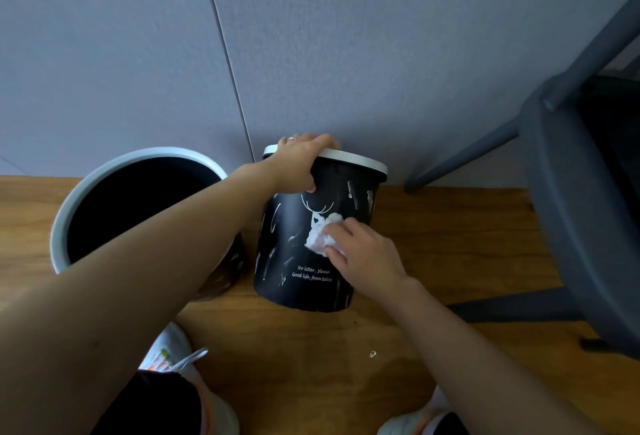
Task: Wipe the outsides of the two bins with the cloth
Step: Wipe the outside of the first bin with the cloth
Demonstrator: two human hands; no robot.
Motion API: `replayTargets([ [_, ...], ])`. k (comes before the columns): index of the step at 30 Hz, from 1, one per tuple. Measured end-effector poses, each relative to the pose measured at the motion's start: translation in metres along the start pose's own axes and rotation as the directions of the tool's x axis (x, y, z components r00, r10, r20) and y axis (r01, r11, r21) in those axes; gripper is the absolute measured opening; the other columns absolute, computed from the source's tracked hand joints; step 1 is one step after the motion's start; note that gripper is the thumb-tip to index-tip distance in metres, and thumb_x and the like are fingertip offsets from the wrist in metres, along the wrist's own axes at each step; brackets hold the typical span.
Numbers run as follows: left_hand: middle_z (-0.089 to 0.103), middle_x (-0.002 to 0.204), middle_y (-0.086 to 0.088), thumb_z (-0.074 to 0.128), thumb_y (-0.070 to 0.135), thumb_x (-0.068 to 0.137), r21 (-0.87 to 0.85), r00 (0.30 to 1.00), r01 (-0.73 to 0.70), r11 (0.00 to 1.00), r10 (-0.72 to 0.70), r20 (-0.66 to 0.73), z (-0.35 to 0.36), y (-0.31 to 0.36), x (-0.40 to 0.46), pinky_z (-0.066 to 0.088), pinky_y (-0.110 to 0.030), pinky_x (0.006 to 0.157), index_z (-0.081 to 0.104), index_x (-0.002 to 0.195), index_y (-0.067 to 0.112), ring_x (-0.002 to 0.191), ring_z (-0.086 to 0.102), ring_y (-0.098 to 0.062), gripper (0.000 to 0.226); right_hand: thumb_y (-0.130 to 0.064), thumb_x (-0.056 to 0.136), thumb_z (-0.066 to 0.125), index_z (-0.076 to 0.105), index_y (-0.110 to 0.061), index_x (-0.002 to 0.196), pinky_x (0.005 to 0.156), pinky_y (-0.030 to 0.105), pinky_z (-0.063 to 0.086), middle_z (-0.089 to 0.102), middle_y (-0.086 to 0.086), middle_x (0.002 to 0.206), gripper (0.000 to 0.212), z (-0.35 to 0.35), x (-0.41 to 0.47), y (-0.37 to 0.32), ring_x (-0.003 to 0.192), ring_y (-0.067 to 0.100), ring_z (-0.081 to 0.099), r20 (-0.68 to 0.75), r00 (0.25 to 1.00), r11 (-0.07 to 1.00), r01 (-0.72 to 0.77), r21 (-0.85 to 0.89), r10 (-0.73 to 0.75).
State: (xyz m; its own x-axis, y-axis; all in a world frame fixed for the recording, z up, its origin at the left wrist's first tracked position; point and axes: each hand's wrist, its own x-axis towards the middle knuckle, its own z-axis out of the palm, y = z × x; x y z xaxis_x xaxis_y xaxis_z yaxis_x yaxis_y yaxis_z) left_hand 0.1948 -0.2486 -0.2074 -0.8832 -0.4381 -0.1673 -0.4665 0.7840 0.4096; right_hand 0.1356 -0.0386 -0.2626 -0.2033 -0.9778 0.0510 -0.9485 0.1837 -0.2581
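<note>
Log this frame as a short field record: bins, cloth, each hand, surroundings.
bin being wiped: black plastic bin with white rim and white print, tilted toward the wall
other bin: open black bin with pale rim, at its left
cloth: crumpled white cloth, pressed on the printed side
left hand: grips the rim
right hand: holds the cloth
floor: wooden floor
nearby: grey chair, right

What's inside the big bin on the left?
The left bin looks only dark inside; no rubbish shows, though the bottom is too shadowy to tell. The left arm crosses in front, covering part of its rim and side.
</note>
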Motion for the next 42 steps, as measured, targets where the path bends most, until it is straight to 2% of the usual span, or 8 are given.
replayTargets([
  [5, 0.045, 0.111, -0.003, 0.073, 0.007, 0.071, -0.065, 0.999, -0.025, 0.998, 0.026, 0.02, -0.001, -0.001, -0.001, 0.028, -0.036, 0.093, 0.043, 0.134, 0.039, 0.112, 0.041, -0.03, 0.077, -0.032, 0.094, 0.05, 0.056, -0.027, 0.117, 0.06, 0.026, 0.048, 0.057, -0.004, 0.111, 0.024, 0.004, -0.011, 0.008, 0.095, 0.015, 0.058, 0.037, 0.999, 1.0, 0.022, 0.022, -0.023],
  [9, 0.048, 0.116, -0.005, 0.07, 0.004, 0.071, -0.125, 0.998, -0.042, 0.991, 0.046, 0.031, -0.003, -0.001, 0.0, 0.034, -0.042, 0.099, 0.046, 0.132, 0.035, 0.113, 0.041, -0.029, 0.072, -0.033, 0.094, 0.051, 0.057, -0.026, 0.118, 0.061, 0.033, 0.053, 0.057, -0.003, 0.11, 0.026, 0.001, -0.007, 0.009, 0.096, 0.017, 0.058, 0.018, 1.0, 1.0, 0.011, 0.019, -0.012],
  [13, 0.055, 0.121, 0.0, 0.077, 0.015, 0.068, -0.046, 0.999, -0.036, 0.998, 0.037, 0.023, -0.002, 0.001, 0.004, 0.034, -0.05, 0.102, 0.044, 0.125, 0.028, 0.115, 0.048, -0.025, 0.067, -0.034, 0.093, 0.053, 0.058, -0.026, 0.118, 0.063, 0.035, 0.053, 0.057, -0.003, 0.111, 0.026, 0.0, -0.002, 0.003, 0.098, 0.018, 0.057, 0.021, 1.0, 0.999, 0.003, 0.036, -0.004],
  [20, 0.059, 0.115, 0.0, 0.077, 0.012, 0.068, -0.066, 0.998, -0.051, 0.997, 0.053, 0.03, -0.002, -0.006, 0.005, 0.046, -0.046, 0.089, 0.045, 0.121, 0.03, 0.102, 0.055, -0.025, 0.064, -0.032, 0.095, 0.055, 0.057, -0.025, 0.116, 0.059, 0.025, 0.035, 0.054, 0.0, 0.1, 0.022, -0.026, 0.034, 0.022, 0.086, 0.02, 0.055, -0.179, 0.971, 0.987, -0.152, 0.059, 0.16],
  [26, 0.057, 0.121, 0.006, 0.074, 0.015, 0.069, -0.041, 0.997, -0.067, 0.997, 0.068, 0.042, -0.001, -0.005, 0.004, 0.046, -0.048, 0.091, 0.043, 0.126, 0.036, 0.11, 0.054, -0.023, 0.068, -0.031, 0.094, 0.056, 0.058, -0.024, 0.117, 0.062, 0.036, 0.046, 0.056, 0.003, 0.102, 0.024, -0.036, 0.045, 0.026, 0.091, 0.028, 0.056, -0.178, 0.972, 0.988, -0.141, 0.063, 0.15],
  [30, 0.054, 0.125, 0.01, 0.075, 0.015, 0.07, -0.046, 0.996, -0.062, 0.997, 0.065, 0.057, -0.002, -0.007, 0.004, 0.044, -0.047, 0.095, 0.044, 0.13, 0.039, 0.116, 0.05, -0.021, 0.071, -0.029, 0.095, 0.055, 0.06, -0.023, 0.117, 0.064, 0.03, 0.039, 0.059, 0.005, 0.107, 0.023, -0.041, 0.041, 0.041, 0.092, 0.031, 0.058, -0.201, 0.946, 0.966, -0.24, 0.094, 0.255],
  [35, 0.058, 0.119, 0.008, 0.076, 0.012, 0.068, -0.083, 0.996, -0.086, 0.993, 0.089, 0.028, -0.002, -0.01, 0.004, 0.044, -0.047, 0.094, 0.05, 0.126, 0.032, 0.112, 0.052, -0.02, 0.067, -0.033, 0.094, 0.056, 0.062, -0.022, 0.113, 0.067, 0.038, 0.046, 0.057, 0.006, 0.104, 0.022, -0.046, 0.054, 0.036, 0.09, 0.034, 0.057, -0.194, 0.963, 0.982, -0.172, 0.083, 0.185],
  [42, 0.057, 0.119, 0.009, 0.076, 0.008, 0.068, -0.125, 0.997, -0.067, 0.99, 0.072, 0.034, -0.001, -0.011, 0.005, 0.041, -0.048, 0.097, 0.051, 0.123, 0.034, 0.113, 0.051, -0.021, 0.065, -0.033, 0.097, 0.05, 0.051, -0.031, 0.122, 0.062, 0.027, 0.047, 0.052, -0.005, 0.106, 0.025, -0.012, 0.013, 0.029, 0.085, 0.016, 0.056, -0.093, 0.984, 0.974, -0.129, 0.187, 0.149],
])
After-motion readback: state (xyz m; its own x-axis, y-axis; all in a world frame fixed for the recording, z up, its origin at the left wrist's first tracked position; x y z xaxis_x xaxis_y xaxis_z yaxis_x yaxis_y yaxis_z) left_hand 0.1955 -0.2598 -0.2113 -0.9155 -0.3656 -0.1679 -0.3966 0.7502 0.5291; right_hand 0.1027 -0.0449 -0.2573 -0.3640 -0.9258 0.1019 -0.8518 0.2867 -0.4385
